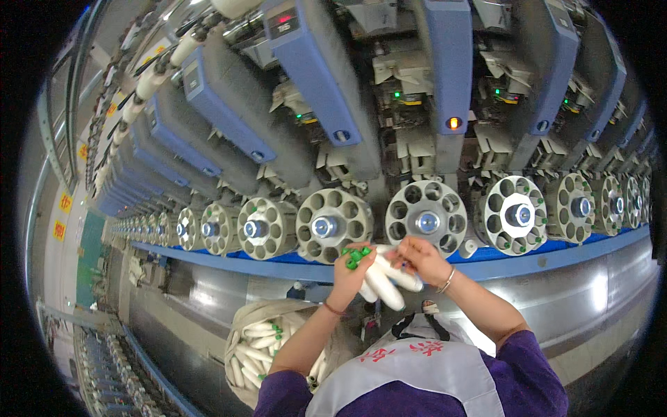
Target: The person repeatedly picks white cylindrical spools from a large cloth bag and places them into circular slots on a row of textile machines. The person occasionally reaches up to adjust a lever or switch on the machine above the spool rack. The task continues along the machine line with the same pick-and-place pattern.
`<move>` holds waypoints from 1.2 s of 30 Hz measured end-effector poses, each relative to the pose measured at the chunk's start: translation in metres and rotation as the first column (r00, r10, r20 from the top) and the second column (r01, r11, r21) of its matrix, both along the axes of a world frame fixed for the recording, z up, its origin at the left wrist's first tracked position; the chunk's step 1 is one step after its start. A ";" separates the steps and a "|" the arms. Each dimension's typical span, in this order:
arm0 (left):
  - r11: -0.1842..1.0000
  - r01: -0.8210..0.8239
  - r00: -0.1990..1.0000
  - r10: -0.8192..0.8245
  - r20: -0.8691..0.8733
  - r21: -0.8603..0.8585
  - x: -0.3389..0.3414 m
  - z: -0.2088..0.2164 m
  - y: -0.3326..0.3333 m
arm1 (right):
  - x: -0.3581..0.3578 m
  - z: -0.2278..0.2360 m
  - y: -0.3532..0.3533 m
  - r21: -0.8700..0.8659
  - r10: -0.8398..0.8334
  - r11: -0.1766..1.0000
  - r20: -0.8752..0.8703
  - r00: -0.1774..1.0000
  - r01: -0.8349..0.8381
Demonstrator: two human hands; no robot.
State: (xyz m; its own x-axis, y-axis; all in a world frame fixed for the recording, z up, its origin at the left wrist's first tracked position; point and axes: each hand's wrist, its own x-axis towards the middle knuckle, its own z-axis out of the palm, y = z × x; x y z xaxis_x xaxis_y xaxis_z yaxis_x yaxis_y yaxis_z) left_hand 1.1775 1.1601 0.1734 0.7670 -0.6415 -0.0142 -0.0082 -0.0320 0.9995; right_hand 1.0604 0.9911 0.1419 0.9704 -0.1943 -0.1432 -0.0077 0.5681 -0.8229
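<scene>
My left hand [349,275] is closed around the green ends of several white yarn bobbins [383,286], whose full bodies fan out toward the right and down. Close beside them, my right hand [424,263] is bent with its fingers pinched together over the bobbins. Whatever sits between those fingertips is too small to make out. Both hands are in front of a round bobbin magazine [426,186] with a ring of holes around a metal hub. Left of it stands another round magazine [303,221], with dark openings.
A long row of blue and grey winding units [313,69] runs across the back. Below the magazines passes a blue rail [528,263]. One magazine [515,182] at the right shows green bobbin ends. A cloth sack [243,316] of white bobbins stands at my lower left.
</scene>
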 end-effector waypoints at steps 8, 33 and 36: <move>0.983 0.137 0.991 -0.136 0.016 -0.119 -0.014 -0.069 -0.175 | 0.011 -0.069 -0.129 -0.563 -0.735 0.537 0.053 0.676 0.628; 0.959 0.281 0.920 -0.262 -0.293 0.025 -0.013 -0.056 -0.156 | -0.037 -0.109 -0.100 0.050 -0.591 0.791 -0.194 0.783 0.610; 0.907 0.388 0.745 -0.414 -0.523 -0.165 0.020 -0.026 -0.147 | -0.040 -0.080 -0.109 0.308 -0.303 0.915 0.098 0.948 0.260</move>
